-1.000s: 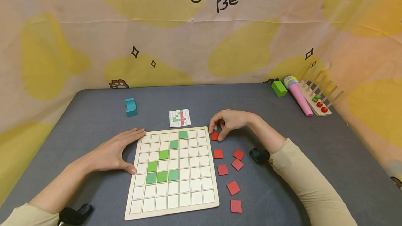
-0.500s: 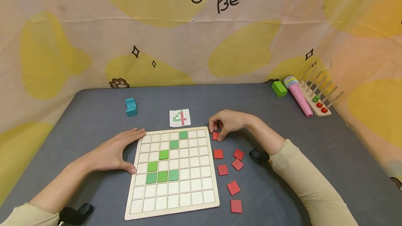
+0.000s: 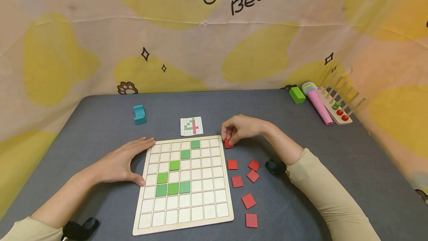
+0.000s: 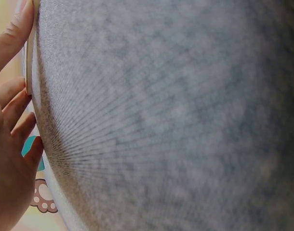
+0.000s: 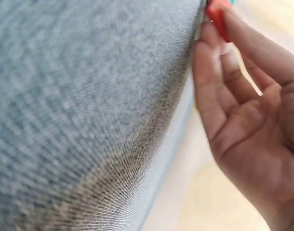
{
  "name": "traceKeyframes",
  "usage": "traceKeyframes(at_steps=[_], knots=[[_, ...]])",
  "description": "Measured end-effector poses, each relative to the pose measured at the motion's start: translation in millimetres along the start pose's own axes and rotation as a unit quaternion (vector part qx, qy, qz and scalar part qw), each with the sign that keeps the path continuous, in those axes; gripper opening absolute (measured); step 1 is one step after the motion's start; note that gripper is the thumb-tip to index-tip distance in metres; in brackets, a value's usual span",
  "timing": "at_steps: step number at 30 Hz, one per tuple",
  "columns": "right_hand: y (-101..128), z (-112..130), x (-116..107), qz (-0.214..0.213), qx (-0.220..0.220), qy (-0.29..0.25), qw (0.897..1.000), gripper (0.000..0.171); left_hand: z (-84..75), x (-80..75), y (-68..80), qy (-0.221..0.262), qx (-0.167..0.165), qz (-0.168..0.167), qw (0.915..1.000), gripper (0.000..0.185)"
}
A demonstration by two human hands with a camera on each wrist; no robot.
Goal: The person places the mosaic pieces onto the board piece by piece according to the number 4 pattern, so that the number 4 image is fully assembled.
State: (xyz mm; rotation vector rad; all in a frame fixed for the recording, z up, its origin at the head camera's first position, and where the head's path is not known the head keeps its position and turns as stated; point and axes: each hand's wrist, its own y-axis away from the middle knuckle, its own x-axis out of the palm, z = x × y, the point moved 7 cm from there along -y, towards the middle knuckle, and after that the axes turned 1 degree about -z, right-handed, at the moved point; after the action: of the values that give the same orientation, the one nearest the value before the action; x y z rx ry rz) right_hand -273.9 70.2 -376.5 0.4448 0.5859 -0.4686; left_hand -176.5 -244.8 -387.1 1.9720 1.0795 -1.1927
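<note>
Fingers and thumb of the right hand (image 3: 244,126) pinch a red tile (image 3: 227,144) just right of the board (image 3: 184,225), close by its far right corner; so small and flat a piece hardly gives room for more than the tips. Whether the tile touches the tabletop (image 3: 100,122) I can't tell from where I stand. The left hand (image 3: 124,163) lies along the board's left side, fingers straight and at the far left corner, thumb spread well away from them against the left edge. That wide span probably keeps the board from sliding. 7 green tiles (image 3: 172,188) sit in cells of the board, a slanting line with a short row at its near end, and look like the green part of the figure on the card (image 3: 191,126). The card lies just beyond the board's far edge, its figure, much like a 4, upright toward the near side, I'd guess for easy reading. 6 more red tiles (image 3: 237,181) lie loose to the right of the board, seemingly to suit the right hand's reach. A teal block (image 3: 139,115) beyond the board's far left corner, and a green block (image 3: 297,95), mic (image 3: 317,103) and rack (image 3: 340,119) well past its far right, seem placed out of the way.
</note>
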Motion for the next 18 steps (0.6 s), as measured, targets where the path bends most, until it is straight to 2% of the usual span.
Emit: traceKeyframes(at_steps=[8,18], knots=[[-6.6,13.7,-2.7,-0.014,-0.003,0.003,1.0,0.018,0.1,-0.3,0.0,-0.002,0.001,-0.001,1.0,0.122],[-26.2,44.4,0.5,-0.013,-0.021,0.023,0.999,0.018,1.1,1.0,0.0,-0.003,-0.005,0.001,1.0,0.121]])
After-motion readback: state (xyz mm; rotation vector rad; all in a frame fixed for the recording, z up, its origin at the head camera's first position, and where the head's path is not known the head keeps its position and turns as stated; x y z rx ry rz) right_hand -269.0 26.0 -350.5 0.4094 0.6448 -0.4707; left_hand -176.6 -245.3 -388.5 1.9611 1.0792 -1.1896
